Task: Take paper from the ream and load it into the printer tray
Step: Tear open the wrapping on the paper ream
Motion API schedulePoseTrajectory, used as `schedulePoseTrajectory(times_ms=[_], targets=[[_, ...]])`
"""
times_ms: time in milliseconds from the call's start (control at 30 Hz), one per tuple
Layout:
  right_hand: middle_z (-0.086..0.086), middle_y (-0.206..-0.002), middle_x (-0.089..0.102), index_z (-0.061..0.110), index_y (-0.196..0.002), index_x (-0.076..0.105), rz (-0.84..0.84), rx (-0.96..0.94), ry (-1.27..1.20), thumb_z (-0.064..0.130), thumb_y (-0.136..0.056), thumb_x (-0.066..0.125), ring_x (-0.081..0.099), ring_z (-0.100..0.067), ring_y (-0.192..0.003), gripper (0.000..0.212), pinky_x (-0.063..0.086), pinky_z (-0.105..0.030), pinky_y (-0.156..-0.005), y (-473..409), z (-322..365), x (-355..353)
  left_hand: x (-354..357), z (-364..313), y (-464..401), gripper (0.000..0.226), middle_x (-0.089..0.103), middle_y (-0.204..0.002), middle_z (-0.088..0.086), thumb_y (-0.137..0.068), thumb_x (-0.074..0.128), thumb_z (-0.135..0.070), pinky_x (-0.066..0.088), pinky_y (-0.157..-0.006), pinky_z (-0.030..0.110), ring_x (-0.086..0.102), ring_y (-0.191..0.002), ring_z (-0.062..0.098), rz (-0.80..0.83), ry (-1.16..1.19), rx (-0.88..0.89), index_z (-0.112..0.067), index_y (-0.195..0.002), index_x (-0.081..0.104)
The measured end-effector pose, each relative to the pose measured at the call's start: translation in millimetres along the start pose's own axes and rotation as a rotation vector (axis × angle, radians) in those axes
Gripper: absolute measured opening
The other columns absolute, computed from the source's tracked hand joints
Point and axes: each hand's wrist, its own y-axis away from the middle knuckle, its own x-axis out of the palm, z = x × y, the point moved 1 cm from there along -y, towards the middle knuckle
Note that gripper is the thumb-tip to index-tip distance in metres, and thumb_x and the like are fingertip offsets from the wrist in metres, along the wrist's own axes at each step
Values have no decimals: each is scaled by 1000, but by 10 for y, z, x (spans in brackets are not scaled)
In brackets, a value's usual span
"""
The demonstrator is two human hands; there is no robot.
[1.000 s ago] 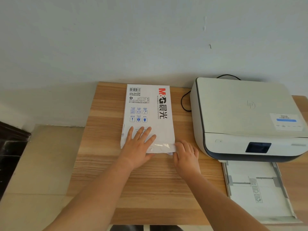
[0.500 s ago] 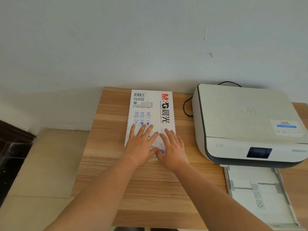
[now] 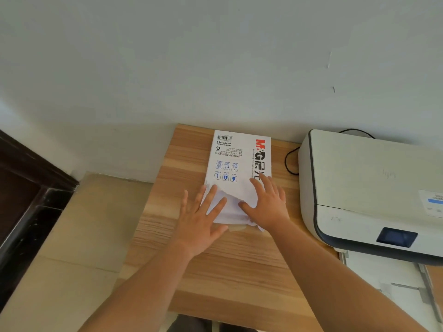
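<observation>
Head view looks down on a wooden desk (image 3: 215, 279) with the paper ream (image 3: 239, 161) lying flat near its far edge, just left of the printer (image 3: 359, 188). Both hands rest on the ream's near end, where the wrapper is crumpled and lifted. The left hand (image 3: 199, 224) lies flat with fingers spread wide, its fingertips on the wrapper's near left corner. The right hand (image 3: 268, 204) presses the near right part, fingers open and splayed (neither hand grips anything). The printer tray (image 3: 395, 279) sticks out from the printer's front, right of the ream. A black cable (image 3: 290, 161) loops between ream and printer.
</observation>
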Motion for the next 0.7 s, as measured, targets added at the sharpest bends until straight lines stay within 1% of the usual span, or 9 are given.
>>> schedulePoseTrajectory(times_ms=[100, 167, 233, 333, 400, 600, 700], targets=[[-1, -161, 15, 30, -148, 26, 7, 20, -16, 65, -83, 50, 7, -22, -149, 78, 9, -52, -118, -47, -6, -55, 10, 55, 87, 69, 10, -162, 4, -90, 21, -68, 1, -112, 63, -1, -148, 25, 40, -2, -36, -31, -148, 23], [0, -161, 15, 30, -148, 26, 12, 33, -28, 66, -83, 48, 7, -22, -149, 78, 9, -52, -118, -74, -12, -75, 33, 93, 122, 69, 11, -162, 4, -89, 21, -68, 1, -112, 63, -5, -148, 24, 71, -6, -56, -32, -148, 24], [0, -161, 15, 31, -148, 25, 17, 43, -38, 67, -83, 47, 8, -22, -149, 77, 8, -53, -118, -92, -21, -85, 52, 107, 145, 71, 5, -162, 4, -88, 18, -68, -3, -113, 63, -11, -147, 23, 104, -1, -58, -32, -150, 19], [0, -161, 15, 31, -148, 25, 23, 47, -37, 68, -83, 46, 9, -22, -149, 78, 7, -53, -118, -95, -36, -92, 80, 68, 144, 72, -10, -162, 1, -90, 15, -68, -14, -112, 60, -19, -146, 22, 159, 13, -39, -32, -151, 6], [0, -161, 16, 31, -148, 25, 24, 47, -38, 69, -83, 45, 8, -22, -149, 78, 6, -53, -118, -90, -48, -96, 107, 22, 118, 72, -13, -161, 0, -90, 16, -68, -16, -113, 58, -21, -145, 21, 186, 49, -50, -31, -152, 4], [0, -161, 15, 32, -149, 24, 33, 0, -6, 71, -84, 43, 6, -22, -149, 78, 3, -52, -117, -92, -62, -130, 231, -138, -66, 71, -10, -162, 1, -91, 14, -67, -15, -113, 59, -16, -147, 23, 238, 47, -13, -32, -152, 2], [-1, -161, 17, 31, -148, 24, 24, -9, -4, 70, -84, 44, 7, -23, -149, 78, 4, -53, -117, -105, -65, -155, 248, -171, -204, 70, -8, -162, 2, -92, 17, -65, -10, -115, 59, -12, -148, 25, 235, 64, -23, -31, -152, 4]])
